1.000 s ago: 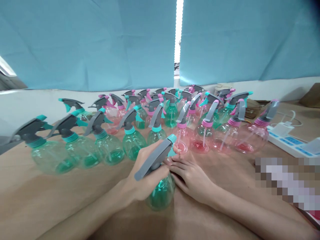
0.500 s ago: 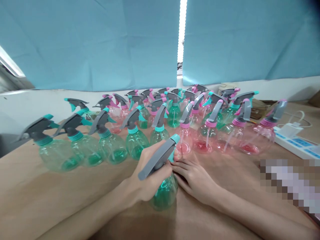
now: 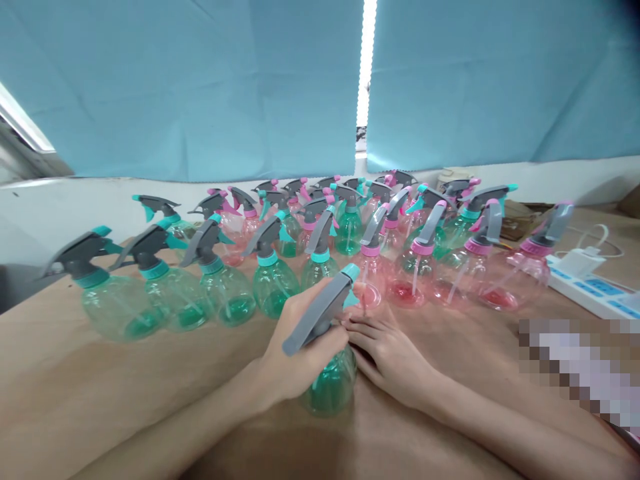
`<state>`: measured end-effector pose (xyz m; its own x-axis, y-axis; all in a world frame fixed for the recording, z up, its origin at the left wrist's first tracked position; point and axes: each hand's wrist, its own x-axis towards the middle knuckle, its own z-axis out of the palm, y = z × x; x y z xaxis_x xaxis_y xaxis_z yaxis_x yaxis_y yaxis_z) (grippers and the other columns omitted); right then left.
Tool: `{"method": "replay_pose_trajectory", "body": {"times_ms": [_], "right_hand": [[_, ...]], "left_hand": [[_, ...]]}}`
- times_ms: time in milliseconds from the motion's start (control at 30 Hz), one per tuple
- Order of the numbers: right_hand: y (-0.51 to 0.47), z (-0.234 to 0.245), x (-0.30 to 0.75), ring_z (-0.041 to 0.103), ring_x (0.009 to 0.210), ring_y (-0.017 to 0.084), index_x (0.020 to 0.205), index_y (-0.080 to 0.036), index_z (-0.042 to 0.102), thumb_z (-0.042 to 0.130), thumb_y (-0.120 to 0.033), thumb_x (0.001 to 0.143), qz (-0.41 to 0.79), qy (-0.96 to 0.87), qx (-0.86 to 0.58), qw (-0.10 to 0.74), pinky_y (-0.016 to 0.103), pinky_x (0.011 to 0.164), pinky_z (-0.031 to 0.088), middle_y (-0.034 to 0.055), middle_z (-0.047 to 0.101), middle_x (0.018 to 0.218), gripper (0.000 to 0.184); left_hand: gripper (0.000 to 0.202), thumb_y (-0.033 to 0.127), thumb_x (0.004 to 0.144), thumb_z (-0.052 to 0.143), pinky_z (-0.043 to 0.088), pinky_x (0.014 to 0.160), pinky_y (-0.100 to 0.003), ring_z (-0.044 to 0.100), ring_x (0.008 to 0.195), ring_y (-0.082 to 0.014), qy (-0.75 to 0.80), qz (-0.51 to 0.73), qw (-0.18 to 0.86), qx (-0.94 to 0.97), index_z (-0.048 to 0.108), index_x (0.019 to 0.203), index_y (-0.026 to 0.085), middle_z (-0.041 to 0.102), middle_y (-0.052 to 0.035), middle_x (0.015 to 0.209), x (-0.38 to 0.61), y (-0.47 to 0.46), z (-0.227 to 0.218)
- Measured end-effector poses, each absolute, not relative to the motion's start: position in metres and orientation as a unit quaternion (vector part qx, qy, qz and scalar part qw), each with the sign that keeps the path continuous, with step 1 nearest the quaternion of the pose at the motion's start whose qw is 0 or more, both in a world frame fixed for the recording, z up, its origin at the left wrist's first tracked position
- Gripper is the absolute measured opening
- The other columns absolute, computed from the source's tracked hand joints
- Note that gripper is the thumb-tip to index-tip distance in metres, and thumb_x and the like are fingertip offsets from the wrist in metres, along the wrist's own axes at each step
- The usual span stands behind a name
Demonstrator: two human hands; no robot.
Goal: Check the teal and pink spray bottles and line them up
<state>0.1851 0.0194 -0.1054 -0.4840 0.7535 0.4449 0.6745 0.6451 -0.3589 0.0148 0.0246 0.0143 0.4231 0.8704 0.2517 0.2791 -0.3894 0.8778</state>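
Note:
A green spray bottle [image 3: 331, 383] with a grey trigger head stands on the brown table in front of me. My left hand [image 3: 295, 340] is wrapped round its neck, just under the grey head. Beside it, my right hand [image 3: 387, 350] touches the bottle's neck with its fingertips near the teal nozzle, fingers held together. Behind stand several green spray bottles [image 3: 273, 283] on the left and several pink spray bottles [image 3: 415, 280] on the right.
A white power strip [image 3: 590, 293] with a plugged charger and cable lies at the right. A blurred patch covers something at the right front. Blue curtains hang behind the table, above a white ledge. Brown paper [image 3: 100, 393] covers the tabletop.
Both hands and the held bottle stay almost where they were; the view has shifted slightly, and the bottle sits a little more to the right.

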Motion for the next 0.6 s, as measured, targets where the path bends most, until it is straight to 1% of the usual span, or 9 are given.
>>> {"method": "replay_pose_trajectory", "body": {"times_ms": [200, 333, 500, 600], "right_hand": [[0.0197, -0.1043, 0.1854, 0.058, 0.114, 0.023, 0.117, -0.019, 0.064, 0.046, -0.020, 0.093, 0.068, -0.860, -0.415, 0.290, 0.044, 0.099, 0.046, 0.0071, 0.067, 0.119, 0.030], [0.0202, -0.1041, 0.1854, 0.058, 0.114, 0.023, 0.118, -0.020, 0.064, 0.048, -0.021, 0.092, 0.068, -0.860, -0.413, 0.291, 0.044, 0.100, 0.045, 0.0070, 0.067, 0.118, 0.030], [0.0204, -0.1051, 0.1857, 0.058, 0.114, 0.024, 0.118, -0.020, 0.064, 0.048, -0.020, 0.092, 0.072, -0.858, -0.415, 0.293, 0.044, 0.101, 0.045, 0.0059, 0.067, 0.119, 0.030], [0.0203, -0.1057, 0.1860, 0.057, 0.115, 0.024, 0.117, -0.018, 0.064, 0.048, -0.019, 0.092, 0.072, -0.858, -0.416, 0.292, 0.044, 0.101, 0.044, 0.0058, 0.067, 0.120, 0.030]], "left_hand": [[0.010, 0.018, 0.067, 0.050, 0.037, 0.051, -0.027, 0.045, 0.055, -0.0137, 0.393, 0.365, 0.393, 0.747, 0.041, 0.067, 0.024, 0.042, 0.0048, 0.060, 0.0140, 0.0240, 0.0120], [0.010, 0.017, 0.068, 0.050, 0.036, 0.049, -0.026, 0.047, 0.055, -0.0134, 0.386, 0.367, 0.394, 0.749, 0.043, 0.069, 0.024, 0.045, 0.0048, 0.061, 0.0139, 0.0255, 0.0110], [0.011, 0.016, 0.072, 0.046, 0.031, 0.049, -0.026, 0.040, 0.054, -0.0121, 0.374, 0.358, 0.409, 0.752, 0.038, 0.072, 0.024, 0.038, 0.0056, 0.062, 0.0139, 0.0254, 0.0097], [0.013, 0.015, 0.073, 0.046, 0.031, 0.052, -0.027, 0.040, 0.055, -0.0120, 0.364, 0.360, 0.405, 0.757, 0.036, 0.072, 0.024, 0.035, 0.0060, 0.063, 0.0140, 0.0249, 0.0096]]}}
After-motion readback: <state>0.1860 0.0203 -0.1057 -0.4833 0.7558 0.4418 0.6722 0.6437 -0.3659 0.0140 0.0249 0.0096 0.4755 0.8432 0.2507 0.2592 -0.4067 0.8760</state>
